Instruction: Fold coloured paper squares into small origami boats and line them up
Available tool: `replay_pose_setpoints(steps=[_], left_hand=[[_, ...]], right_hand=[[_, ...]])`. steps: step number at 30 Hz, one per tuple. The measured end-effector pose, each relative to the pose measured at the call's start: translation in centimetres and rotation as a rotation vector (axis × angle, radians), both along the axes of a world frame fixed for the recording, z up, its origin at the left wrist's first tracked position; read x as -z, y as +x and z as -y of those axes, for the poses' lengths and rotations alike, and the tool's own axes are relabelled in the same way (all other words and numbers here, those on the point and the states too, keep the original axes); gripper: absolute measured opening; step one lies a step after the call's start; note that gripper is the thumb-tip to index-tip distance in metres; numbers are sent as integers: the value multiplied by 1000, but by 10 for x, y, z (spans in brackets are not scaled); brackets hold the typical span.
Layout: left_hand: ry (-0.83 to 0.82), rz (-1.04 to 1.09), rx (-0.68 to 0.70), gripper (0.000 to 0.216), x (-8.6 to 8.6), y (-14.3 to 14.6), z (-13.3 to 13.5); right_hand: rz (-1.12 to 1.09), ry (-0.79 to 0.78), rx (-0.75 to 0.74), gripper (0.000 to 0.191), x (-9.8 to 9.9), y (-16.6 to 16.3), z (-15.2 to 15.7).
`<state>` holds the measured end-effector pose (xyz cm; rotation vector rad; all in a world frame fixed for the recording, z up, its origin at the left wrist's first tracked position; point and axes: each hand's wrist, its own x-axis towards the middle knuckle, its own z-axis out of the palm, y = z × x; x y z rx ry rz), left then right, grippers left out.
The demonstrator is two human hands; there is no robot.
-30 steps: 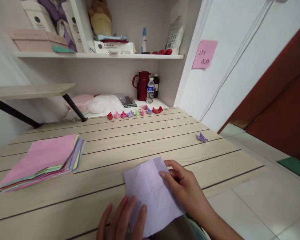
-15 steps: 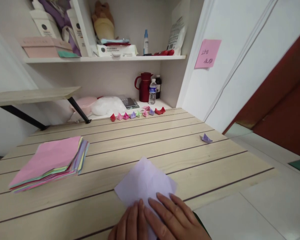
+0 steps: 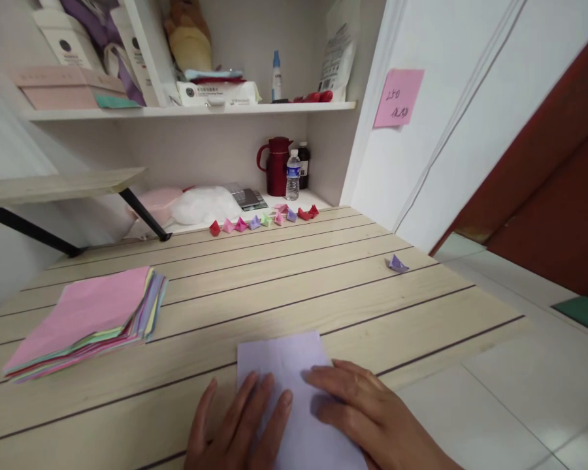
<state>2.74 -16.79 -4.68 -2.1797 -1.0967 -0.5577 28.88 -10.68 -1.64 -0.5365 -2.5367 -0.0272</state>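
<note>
A pale lilac square of paper lies flat on the wooden table near its front edge. My left hand rests on the sheet's left part with fingers stretched out flat. My right hand lies on its right part, fingers also flat and pressing down. Neither hand grips anything. The paper's near part is hidden under my hands.
A stack of coloured paper sheets, pink on top, sits at the left. A row of several small folded paper boats lines the table's far edge. One purple boat stands alone at the right. A red jug and water bottle stand behind.
The lilac sheet has turned from a diamond-like tilt to lie square with the table edge. Both hands have spread flat on it, the left one moving a little leftward.
</note>
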Motion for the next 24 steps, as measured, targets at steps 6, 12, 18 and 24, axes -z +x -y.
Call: replay_pose_setpoints(steps=[6,12,18,24], left_hand=[[-114,86,-26,42,2,-17,14],[-171,9,-37,41,-9,-24,15],[-173,116,-17,69,-15,-20,9],[-174,117,14,62,-24,-21,6]], right_hand=[[1,-38,-11,28,4,4,4],[6,-117,-4,41,20,11,2],[39,-260,15,37,6,10,3],[29,-284,75,28,-8,5,2]])
